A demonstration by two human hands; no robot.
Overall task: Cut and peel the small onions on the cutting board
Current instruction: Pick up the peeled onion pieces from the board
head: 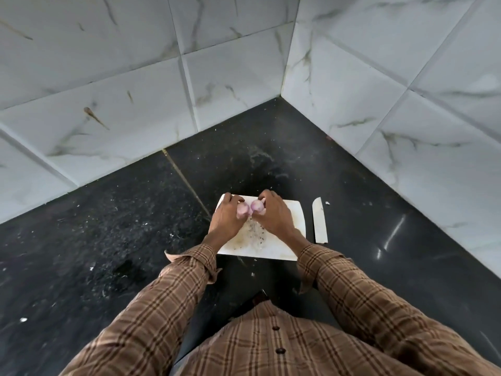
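Broadly, a black counter [113,234] bears the white cutting board [294,218]. Over the board's far edge, the left hand [226,217] grips one onion half [242,208] and the right hand [273,214] another [257,205]. Just right of the board lies a knife [320,221].

Black speckled stone bench [113,240] in a tiled corner, carrying a board and a blade.

A white cutting board [294,213], stained and flecked with dark bits near its middle, lies flat on the bench near the front edge. Just beside its right side, apart from it, a pale knife blade [319,220] lies flat, its tip pointing toward the wall. Small white scraps are scattered over the dark surface, one just beyond the blade's tip [327,203].
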